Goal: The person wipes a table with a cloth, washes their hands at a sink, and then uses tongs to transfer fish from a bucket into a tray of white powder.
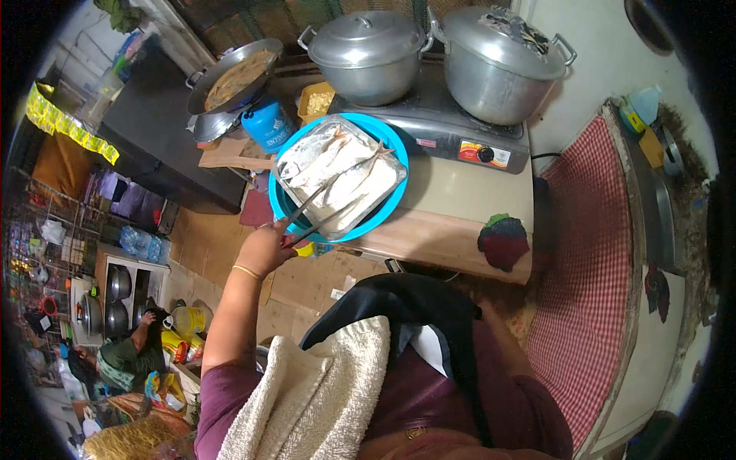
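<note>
My left hand (265,248) is closed around the handle end of a pair of metal tongs (315,217). The tongs' tips reach over several flour-coated whole fish (345,164) in a clear rectangular tray (329,233). That tray rests on a round turquoise basin (402,192) near the counter's front edge. My right arm hangs down at my right side, and its hand cannot be made out. A cream towel (351,368) lies over my chest beside a black cloth.
Two lidded aluminium pots (371,75) (500,86) stand on a gas stove (437,141). Left of them are a wok (236,75) with brown food and a blue container (269,126). A folded cloth (503,241) lies at the counter edge. Another person (129,353) is at the lower left.
</note>
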A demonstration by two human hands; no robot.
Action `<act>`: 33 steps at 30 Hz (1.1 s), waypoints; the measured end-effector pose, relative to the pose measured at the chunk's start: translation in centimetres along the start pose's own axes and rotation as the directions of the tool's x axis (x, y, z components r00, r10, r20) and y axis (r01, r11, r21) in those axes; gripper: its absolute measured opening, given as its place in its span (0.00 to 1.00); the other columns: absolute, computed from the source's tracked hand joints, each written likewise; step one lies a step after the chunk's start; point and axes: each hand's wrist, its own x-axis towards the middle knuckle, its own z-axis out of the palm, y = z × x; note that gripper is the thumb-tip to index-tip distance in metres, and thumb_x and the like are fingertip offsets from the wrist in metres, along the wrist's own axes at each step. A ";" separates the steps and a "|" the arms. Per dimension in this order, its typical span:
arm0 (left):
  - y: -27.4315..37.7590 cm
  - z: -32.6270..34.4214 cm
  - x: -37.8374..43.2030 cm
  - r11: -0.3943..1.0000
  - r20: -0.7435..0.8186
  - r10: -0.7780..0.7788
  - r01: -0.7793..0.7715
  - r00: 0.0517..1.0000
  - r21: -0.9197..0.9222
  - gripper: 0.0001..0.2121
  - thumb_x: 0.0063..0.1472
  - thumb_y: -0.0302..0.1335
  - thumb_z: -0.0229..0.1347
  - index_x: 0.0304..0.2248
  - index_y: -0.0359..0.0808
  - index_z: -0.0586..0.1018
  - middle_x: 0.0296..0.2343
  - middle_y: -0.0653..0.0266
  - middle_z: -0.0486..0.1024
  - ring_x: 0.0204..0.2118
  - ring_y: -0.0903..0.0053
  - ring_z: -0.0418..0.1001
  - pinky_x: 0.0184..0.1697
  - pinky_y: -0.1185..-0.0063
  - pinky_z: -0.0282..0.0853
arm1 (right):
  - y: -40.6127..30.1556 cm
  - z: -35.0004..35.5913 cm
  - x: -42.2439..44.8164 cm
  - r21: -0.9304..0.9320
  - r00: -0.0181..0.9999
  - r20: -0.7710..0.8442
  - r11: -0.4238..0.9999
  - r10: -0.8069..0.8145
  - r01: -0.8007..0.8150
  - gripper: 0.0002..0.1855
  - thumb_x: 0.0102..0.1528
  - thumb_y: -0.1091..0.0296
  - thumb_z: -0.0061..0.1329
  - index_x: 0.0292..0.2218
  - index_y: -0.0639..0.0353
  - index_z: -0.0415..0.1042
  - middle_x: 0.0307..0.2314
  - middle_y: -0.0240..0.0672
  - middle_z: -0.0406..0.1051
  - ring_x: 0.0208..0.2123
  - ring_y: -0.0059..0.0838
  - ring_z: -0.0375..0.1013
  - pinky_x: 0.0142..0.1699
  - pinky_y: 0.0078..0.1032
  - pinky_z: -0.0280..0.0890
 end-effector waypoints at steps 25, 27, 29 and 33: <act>1.3 -2.0 1.3 0.993 0.079 0.087 -0.081 0.993 -0.081 0.24 0.48 0.35 0.63 0.46 0.38 0.75 0.33 0.55 0.77 0.36 0.60 0.75 0.37 0.70 0.70 | 2.0 1.2 0.9 0.167 0.998 -0.062 0.985 -0.035 0.045 0.25 0.50 0.57 0.54 0.44 0.66 0.73 0.39 0.49 0.73 0.39 0.44 0.74 0.43 0.35 0.67; 0.5 0.4 2.9 0.985 0.090 0.111 -0.097 0.990 -0.141 0.24 0.48 0.34 0.63 0.46 0.37 0.75 0.33 0.54 0.77 0.36 0.60 0.76 0.37 0.71 0.70 | 1.5 0.9 1.1 0.076 0.994 -0.068 0.993 -0.080 0.086 0.25 0.49 0.57 0.56 0.43 0.66 0.73 0.39 0.50 0.74 0.39 0.45 0.74 0.43 0.35 0.67; -0.8 3.7 4.6 0.963 0.150 0.098 -0.055 0.984 -0.265 0.25 0.48 0.24 0.61 0.48 0.36 0.73 0.36 0.50 0.76 0.39 0.63 0.76 0.42 0.72 0.69 | 1.8 1.1 0.9 0.048 0.993 -0.040 0.993 -0.108 0.110 0.24 0.49 0.57 0.55 0.43 0.65 0.73 0.39 0.50 0.74 0.39 0.45 0.74 0.42 0.35 0.67; -1.2 7.6 5.6 0.953 0.032 0.093 -0.080 0.995 -0.292 0.27 0.46 0.28 0.62 0.49 0.41 0.74 0.35 0.51 0.77 0.38 0.60 0.75 0.41 0.71 0.70 | 2.7 0.3 0.3 -0.027 0.993 -0.043 0.993 -0.112 0.111 0.23 0.51 0.56 0.54 0.42 0.65 0.74 0.39 0.49 0.74 0.39 0.44 0.74 0.42 0.35 0.67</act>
